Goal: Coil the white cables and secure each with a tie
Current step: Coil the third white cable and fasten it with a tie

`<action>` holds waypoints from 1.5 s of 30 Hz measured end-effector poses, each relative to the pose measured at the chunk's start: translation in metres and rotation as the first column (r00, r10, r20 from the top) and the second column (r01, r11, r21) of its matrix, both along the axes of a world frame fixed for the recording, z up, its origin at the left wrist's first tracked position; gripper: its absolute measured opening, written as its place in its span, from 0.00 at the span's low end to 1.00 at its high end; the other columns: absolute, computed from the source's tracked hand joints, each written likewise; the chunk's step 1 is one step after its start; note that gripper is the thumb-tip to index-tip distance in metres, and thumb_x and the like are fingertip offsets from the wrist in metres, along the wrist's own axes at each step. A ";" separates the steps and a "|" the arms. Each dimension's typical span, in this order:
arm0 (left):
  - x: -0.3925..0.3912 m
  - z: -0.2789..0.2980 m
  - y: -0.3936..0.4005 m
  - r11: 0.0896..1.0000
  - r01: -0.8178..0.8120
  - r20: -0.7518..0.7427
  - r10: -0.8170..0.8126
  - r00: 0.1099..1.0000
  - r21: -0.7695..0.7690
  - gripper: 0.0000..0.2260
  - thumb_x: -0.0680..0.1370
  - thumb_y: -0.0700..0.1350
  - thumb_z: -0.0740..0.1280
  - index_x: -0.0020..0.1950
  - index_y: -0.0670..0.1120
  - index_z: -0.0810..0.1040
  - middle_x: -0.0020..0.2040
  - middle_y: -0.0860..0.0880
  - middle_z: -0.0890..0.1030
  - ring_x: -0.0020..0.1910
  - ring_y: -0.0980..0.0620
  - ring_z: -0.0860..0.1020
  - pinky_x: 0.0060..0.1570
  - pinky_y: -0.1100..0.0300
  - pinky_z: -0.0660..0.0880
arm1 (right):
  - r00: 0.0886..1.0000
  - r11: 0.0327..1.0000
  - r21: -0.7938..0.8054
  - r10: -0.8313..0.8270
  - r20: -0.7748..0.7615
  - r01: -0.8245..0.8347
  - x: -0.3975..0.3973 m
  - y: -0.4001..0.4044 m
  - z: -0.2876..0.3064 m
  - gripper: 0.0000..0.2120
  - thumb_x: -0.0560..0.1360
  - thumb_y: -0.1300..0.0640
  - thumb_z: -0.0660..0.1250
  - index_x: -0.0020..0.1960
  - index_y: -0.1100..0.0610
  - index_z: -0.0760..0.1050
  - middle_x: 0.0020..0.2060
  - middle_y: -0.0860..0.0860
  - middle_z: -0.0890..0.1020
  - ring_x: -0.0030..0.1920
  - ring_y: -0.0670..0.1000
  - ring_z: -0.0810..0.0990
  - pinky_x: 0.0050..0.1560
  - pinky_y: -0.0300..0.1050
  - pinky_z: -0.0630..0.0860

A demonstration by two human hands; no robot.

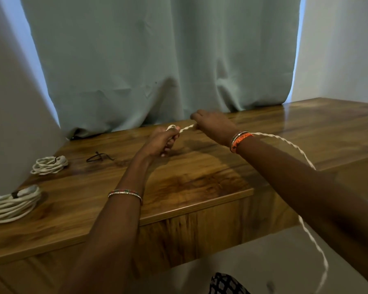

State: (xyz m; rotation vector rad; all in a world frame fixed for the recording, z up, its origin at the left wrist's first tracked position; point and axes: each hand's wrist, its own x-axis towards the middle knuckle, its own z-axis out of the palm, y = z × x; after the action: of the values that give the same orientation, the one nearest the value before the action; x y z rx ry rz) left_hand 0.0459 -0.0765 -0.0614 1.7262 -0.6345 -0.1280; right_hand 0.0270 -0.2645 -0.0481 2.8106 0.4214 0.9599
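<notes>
Nearest the lens: patterned black-and-white fabric [225, 283] at bottom centre, forearms reaching out above it. Far left on the table [189, 187], near the front edge: a large coiled white cable [13, 204], lying flat, bound by a dark tie at its top. Behind it, further back on the table: a smaller coiled white cable [49, 165], also flat, dark tie on its upper side. Just right of that, a loose black tie [99, 157] lies on the wood, apart from both coils. Centre: left hand [163, 142], fingers curled tight around a small loop of the loose white cable [293, 145], held above the table toward the back. A short taut run of cable goes from that fist up and right to the right hand [212, 124], which is also closed, pinching the cable; exact finger placement is hidden behind the knuckles. This stretch runs roughly left-right, slightly angled away toward the curtain [157, 60]. Cable looks twisted. Past the right wrist, with its orange bracelet [240, 140], the rest arcs right, passes behind the right forearm, drops off the table's front edge and hangs down to the floor [274, 251] at bottom right, long axis there near vertical. Free end not visible. Left forearm carries a beaded bangle [124, 193].
</notes>
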 end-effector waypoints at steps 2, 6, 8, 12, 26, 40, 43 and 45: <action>0.002 0.001 0.002 0.997 -0.023 -0.033 0.021 0.999 -0.070 0.16 0.81 0.47 0.59 0.33 0.46 0.67 0.18 0.55 0.62 0.15 0.60 0.57 0.18 0.73 0.54 | 0.999 0.993 -0.112 0.049 0.024 -0.046 -0.003 -0.006 -0.006 0.10 0.78 0.58 0.61 0.58 0.59 0.74 0.53 0.57 0.78 0.46 0.60 0.80 0.40 0.51 0.73; 0.006 0.005 0.004 0.945 0.047 -0.136 -0.096 0.986 -0.324 0.15 0.82 0.46 0.55 0.34 0.46 0.65 0.18 0.56 0.60 0.14 0.60 0.56 0.17 0.74 0.54 | 0.993 0.995 -0.015 0.101 0.063 -0.101 -0.004 -0.013 -0.010 0.11 0.76 0.61 0.63 0.56 0.55 0.79 0.48 0.53 0.83 0.50 0.57 0.78 0.39 0.48 0.71; 0.007 0.006 0.008 0.894 0.099 -0.152 -0.182 0.971 -0.437 0.15 0.82 0.45 0.52 0.35 0.47 0.63 0.17 0.55 0.60 0.13 0.60 0.55 0.16 0.73 0.55 | 0.995 0.994 0.067 0.078 0.065 -0.082 -0.004 -0.017 -0.008 0.11 0.77 0.60 0.62 0.57 0.54 0.79 0.49 0.52 0.82 0.52 0.56 0.76 0.46 0.47 0.68; 0.004 0.006 0.003 0.838 0.245 -0.106 -0.335 0.936 -0.488 0.15 0.82 0.44 0.50 0.36 0.46 0.63 0.17 0.56 0.60 0.14 0.60 0.58 0.16 0.71 0.58 | 0.967 0.985 0.053 -0.169 0.189 0.161 -0.003 -0.011 -0.006 0.14 0.74 0.60 0.63 0.56 0.48 0.80 0.55 0.51 0.78 0.61 0.57 0.69 0.63 0.55 0.56; 0.009 0.003 0.001 0.773 0.170 -0.108 -0.294 0.950 -0.612 0.13 0.83 0.44 0.52 0.42 0.46 0.70 0.21 0.55 0.64 0.20 0.59 0.63 0.24 0.66 0.65 | 0.919 0.392 0.877 0.375 0.125 -0.279 0.003 0.032 -0.036 0.15 0.65 0.56 0.68 0.49 0.62 0.82 0.47 0.58 0.84 0.51 0.54 0.80 0.58 0.50 0.73; 0.010 0.000 0.000 0.823 0.090 -0.117 -0.186 0.976 -0.561 0.12 0.82 0.44 0.53 0.41 0.45 0.70 0.21 0.55 0.64 0.19 0.59 0.63 0.24 0.66 0.65 | 0.888 -0.175 0.985 0.452 0.081 -0.001 0.002 0.040 -0.026 0.08 0.81 0.67 0.54 0.48 0.65 0.71 0.34 0.55 0.81 0.35 0.50 0.81 0.39 0.37 0.78; 0.009 0.000 0.000 0.826 0.099 -0.112 -0.192 0.975 -0.555 0.13 0.82 0.44 0.52 0.41 0.45 0.70 0.21 0.55 0.64 0.19 0.59 0.63 0.24 0.66 0.65 | 0.931 -0.286 0.958 0.349 0.103 0.001 0.004 0.040 -0.024 0.07 0.81 0.67 0.53 0.45 0.62 0.66 0.35 0.57 0.77 0.33 0.51 0.79 0.33 0.40 0.79; 0.009 0.000 0.000 0.829 0.095 -0.111 -0.185 0.976 -0.551 0.13 0.82 0.44 0.52 0.41 0.45 0.70 0.21 0.55 0.64 0.20 0.59 0.62 0.24 0.66 0.65 | 0.943 -0.306 0.952 0.314 0.108 -0.007 0.004 0.039 -0.026 0.10 0.81 0.65 0.54 0.41 0.59 0.65 0.33 0.57 0.77 0.30 0.49 0.77 0.34 0.41 0.77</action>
State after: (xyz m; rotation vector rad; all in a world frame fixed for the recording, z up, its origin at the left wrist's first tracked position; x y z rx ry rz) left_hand 0.0547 -0.0765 -0.0610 1.1035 -0.6068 -0.1696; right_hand 0.0315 -0.2254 -0.0739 4.5816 -0.2754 1.6263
